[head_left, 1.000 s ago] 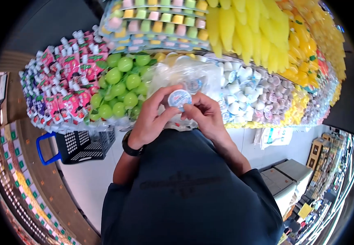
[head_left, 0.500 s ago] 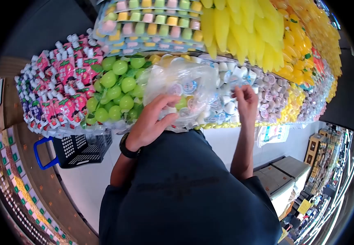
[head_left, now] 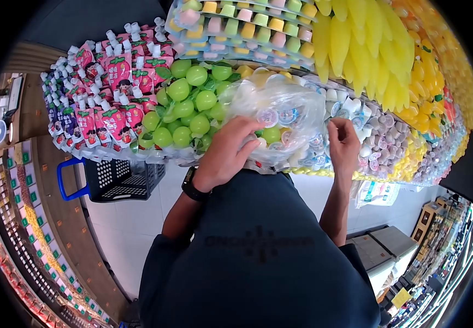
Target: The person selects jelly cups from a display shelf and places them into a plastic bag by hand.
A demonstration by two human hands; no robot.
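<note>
A clear plastic bag (head_left: pixel 302 112) lies on the display with several small jelly cups and a green ball-shaped piece inside. My left hand (head_left: pixel 228 153), with a dark watch on the wrist, is closed on the bag's near left side. To the right of the bag, my right hand (head_left: pixel 346 143) hangs over white and blue jelly cups (head_left: pixel 332 98), its fingers curled together. Whatever those fingertips may hold is hidden. Left of the bag sits a pile of green ball-shaped containers (head_left: pixel 184 104) with leaves.
Pink pouches (head_left: pixel 119 71) with white caps fill the left of the display. Trays of pastel cups (head_left: pixel 247 30) and yellow banana-shaped packs (head_left: pixel 356 38) stand behind. Purple jelly cups (head_left: pixel 381 134) lie to the right. A black shopping basket (head_left: pixel 119 177) with a blue handle is at lower left.
The view has turned, so the display has shifted right in the picture. My right hand has come slightly nearer the bag. My left hand stays on the bag.
</note>
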